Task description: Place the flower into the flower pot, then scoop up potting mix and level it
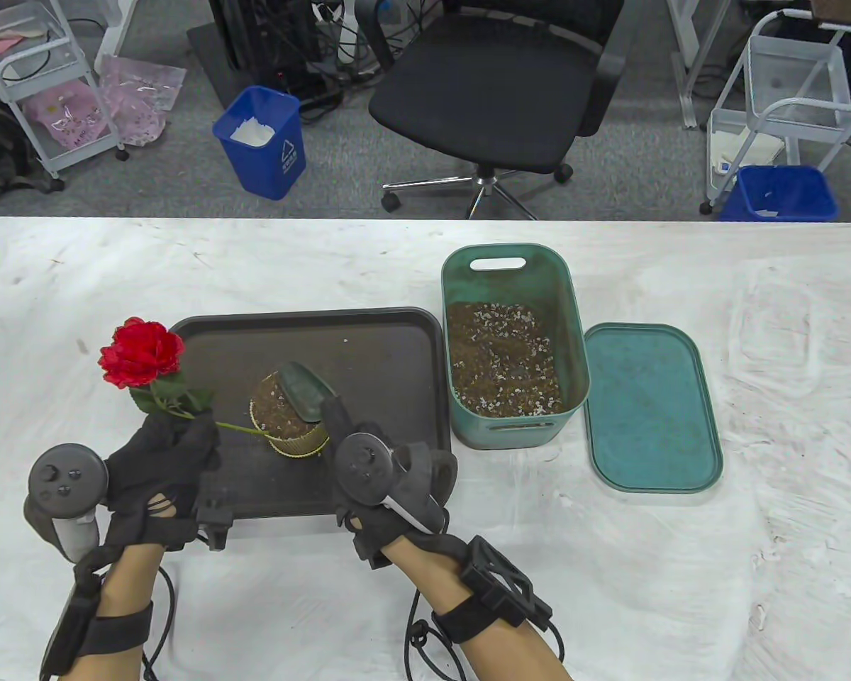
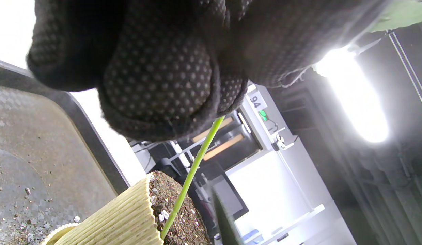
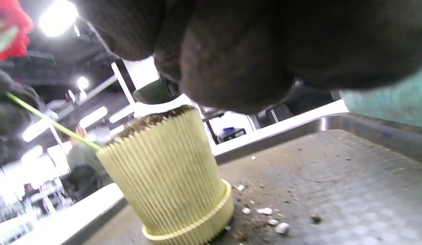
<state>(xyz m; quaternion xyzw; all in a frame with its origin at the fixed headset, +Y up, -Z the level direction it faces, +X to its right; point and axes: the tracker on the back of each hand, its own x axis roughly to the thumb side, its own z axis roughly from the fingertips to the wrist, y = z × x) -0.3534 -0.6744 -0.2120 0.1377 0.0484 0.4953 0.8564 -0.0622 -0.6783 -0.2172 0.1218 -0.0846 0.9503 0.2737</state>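
Table view: near the tray's (image 1: 397, 333) front edge stands a ribbed yellow flower pot (image 1: 299, 441), full of potting mix. The left hand (image 1: 157, 454) pinches the red rose's (image 1: 140, 352) stem, which leans steeply left; straighten it. The right hand (image 1: 390, 472) grips a green scoop (image 1: 305, 390) over the mix; level with light strokes, away from the stem.

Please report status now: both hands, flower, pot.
Left hand pinches flower stem, end in pot soil. Right hand holds scoop over pot. Nothing blocking.
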